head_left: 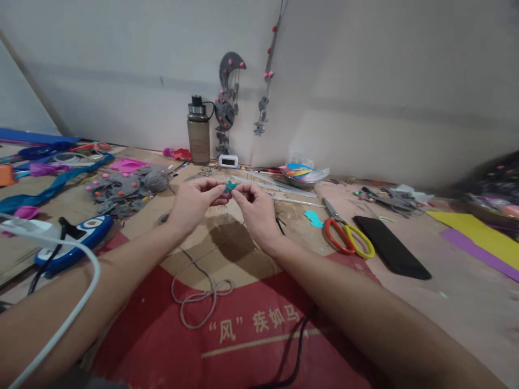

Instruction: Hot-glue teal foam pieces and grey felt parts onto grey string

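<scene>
My left hand (195, 203) and my right hand (255, 208) are raised together above the cardboard, fingertips pinched on a small teal cutout (231, 187) between them. Both hands are closed on it. A grey cord (201, 292) lies looped on the cardboard below my forearms. Another teal cutout (313, 218) rests on the surface to the right of my right hand.
Scissors with red and yellow handles (347, 236) and a black phone (391, 246) lie at right. A brown bottle (198, 132), a small white clock (228, 160), grey felt pieces (119, 190) and a ball of grey yarn (156, 181) sit behind. A blue glue gun (77, 240) lies at left.
</scene>
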`<state>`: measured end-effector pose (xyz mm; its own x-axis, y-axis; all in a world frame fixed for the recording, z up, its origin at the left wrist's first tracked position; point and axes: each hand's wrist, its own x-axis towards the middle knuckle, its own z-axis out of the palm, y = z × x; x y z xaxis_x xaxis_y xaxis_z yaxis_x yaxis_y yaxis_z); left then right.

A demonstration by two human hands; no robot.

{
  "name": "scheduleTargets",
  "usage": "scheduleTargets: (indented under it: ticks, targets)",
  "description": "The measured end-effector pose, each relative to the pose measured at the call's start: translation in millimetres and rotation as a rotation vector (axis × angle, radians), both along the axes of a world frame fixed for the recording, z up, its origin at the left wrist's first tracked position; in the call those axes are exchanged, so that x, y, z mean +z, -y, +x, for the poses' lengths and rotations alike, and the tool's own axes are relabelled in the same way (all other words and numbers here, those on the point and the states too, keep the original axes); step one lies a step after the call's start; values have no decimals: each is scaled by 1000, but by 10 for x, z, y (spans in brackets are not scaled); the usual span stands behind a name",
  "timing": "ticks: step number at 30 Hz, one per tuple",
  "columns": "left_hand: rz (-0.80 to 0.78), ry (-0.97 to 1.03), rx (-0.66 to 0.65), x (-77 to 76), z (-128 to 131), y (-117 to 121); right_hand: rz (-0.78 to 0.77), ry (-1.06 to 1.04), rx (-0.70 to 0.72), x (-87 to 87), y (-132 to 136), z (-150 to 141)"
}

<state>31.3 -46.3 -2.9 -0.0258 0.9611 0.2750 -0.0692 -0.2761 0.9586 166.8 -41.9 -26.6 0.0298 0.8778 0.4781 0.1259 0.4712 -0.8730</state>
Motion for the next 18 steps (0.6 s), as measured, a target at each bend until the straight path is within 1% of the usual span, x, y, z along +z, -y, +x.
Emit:
scheduleTargets:
  ticks: [7,12,18]
  targets:
    - [-42,50,-30,-7,1,-11,-26,-4,-21,15,-11,3]
    - [-73,71,-53,-42,-5,-48,-61,2,-38,13,-19,6]
    - [-75,74,-77,-55,-6,-46,-68,22,-60,0,-34,11]
